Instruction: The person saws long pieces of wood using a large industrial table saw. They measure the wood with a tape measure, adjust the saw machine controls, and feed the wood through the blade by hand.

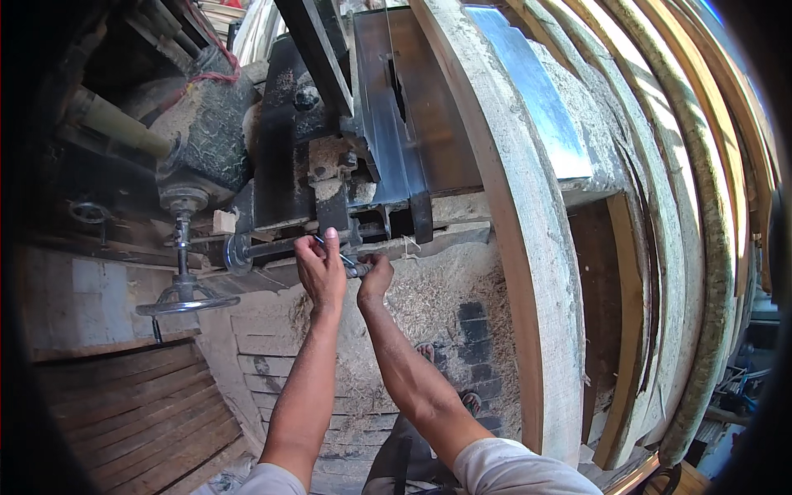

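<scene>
Both my hands meet at the front edge of a dust-covered woodworking machine [285, 181] with a dark metal bed. My left hand [323, 272] has its fingers curled and its thumb raised, beside a horizontal metal shaft [276, 247]. A thin bluish strip shows by its fingers, and what it grips is mostly hidden. Close on its right, my right hand [377, 278] is closed round a short dark cylindrical piece [358, 271]. Just above the hands sits a dark metal bracket [332, 206] with sawdust on it.
A steel handwheel [188, 307] sticks out at left, below a dusty grey housing [206, 124]. A long thick wooden beam [528, 247] runs along my right, with several more boards [660, 206] beyond. Sawdust and shavings [412, 313] cover the floor by my feet.
</scene>
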Demonstrator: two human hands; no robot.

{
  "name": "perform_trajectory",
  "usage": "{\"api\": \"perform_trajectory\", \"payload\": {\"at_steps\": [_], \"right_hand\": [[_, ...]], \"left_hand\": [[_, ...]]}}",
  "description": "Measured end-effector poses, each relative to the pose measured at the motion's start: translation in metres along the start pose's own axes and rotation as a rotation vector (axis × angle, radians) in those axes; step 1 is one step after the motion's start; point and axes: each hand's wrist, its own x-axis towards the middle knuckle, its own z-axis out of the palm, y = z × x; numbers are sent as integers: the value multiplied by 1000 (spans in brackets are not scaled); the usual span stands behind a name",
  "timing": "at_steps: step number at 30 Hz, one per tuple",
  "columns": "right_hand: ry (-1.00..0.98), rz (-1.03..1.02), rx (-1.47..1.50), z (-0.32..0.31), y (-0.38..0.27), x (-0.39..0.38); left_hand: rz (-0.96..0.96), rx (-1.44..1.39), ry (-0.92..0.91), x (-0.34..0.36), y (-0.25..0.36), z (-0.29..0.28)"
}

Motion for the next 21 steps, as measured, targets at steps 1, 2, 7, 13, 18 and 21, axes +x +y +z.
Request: {"api": "perform_trajectory", "payload": {"at_steps": [1, 2, 7, 13, 18, 21], "right_hand": [[-6, -1, 4, 0, 4, 1], [-2, -70, -68, -1, 7, 4], [-36, 46, 26, -4, 26, 18], [-168, 132, -177, -36, -28, 11], [-411, -112, -152, -151, -136, -113], [-513, -487, -231, -311, -232, -197]], "left_hand": [[30, 52, -46, 1, 4, 0], [88, 129, -56, 3, 4, 4], [245, 470, -121, 8, 20, 4], [357, 604, -104, 9, 10, 6], [945, 803, -289, 29, 22, -30], [704, 660, 189, -39, 31, -46]]}}
